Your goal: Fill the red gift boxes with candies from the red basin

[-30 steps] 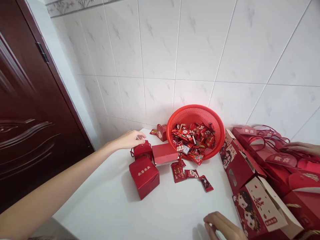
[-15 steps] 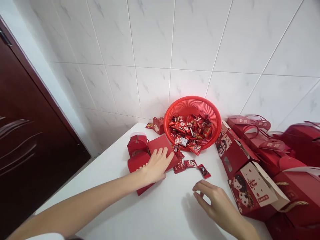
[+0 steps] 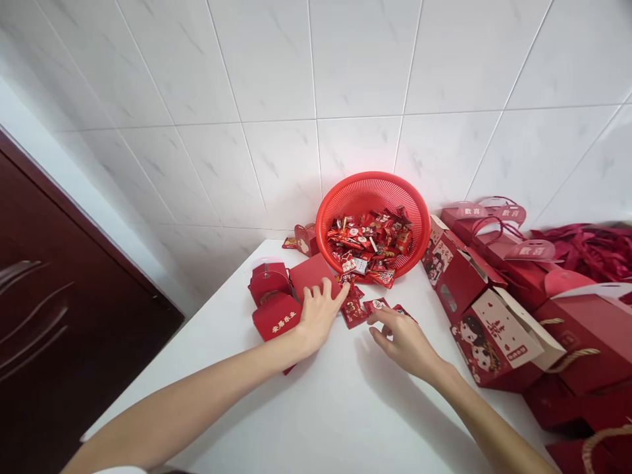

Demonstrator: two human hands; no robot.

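My left hand (image 3: pixel 318 318) lies with fingers spread over a red paper box (image 3: pixel 313 276) with a raised flat panel. Its index finger reaches toward small red candy packets (image 3: pixel 353 311). Beside its wrist is a red box with gold lettering (image 3: pixel 279 317); a smaller red box (image 3: pixel 269 282) stands behind that. My right hand (image 3: pixel 405 342) hovers low over the table, fingers bent and thumb apart, its fingertips close to a candy packet (image 3: pixel 376 305). Another packet is partly hidden behind its fingers. Nothing shows in its grasp.
A red plastic basket (image 3: pixel 419 197) of wrapped candies tilts toward me near the tiled wall. Several red gift boxes (image 3: pixel 494 329) crowd the right side of the white table (image 3: pixel 316 421). A small box (image 3: pixel 307 240) stands left of the basket. A dark red door (image 3: pixel 64 283) is at far left.
My right hand has moved forward and left to the loose candy packets. My left hand has shifted slightly toward the candies on the box. The view has turned slightly right.
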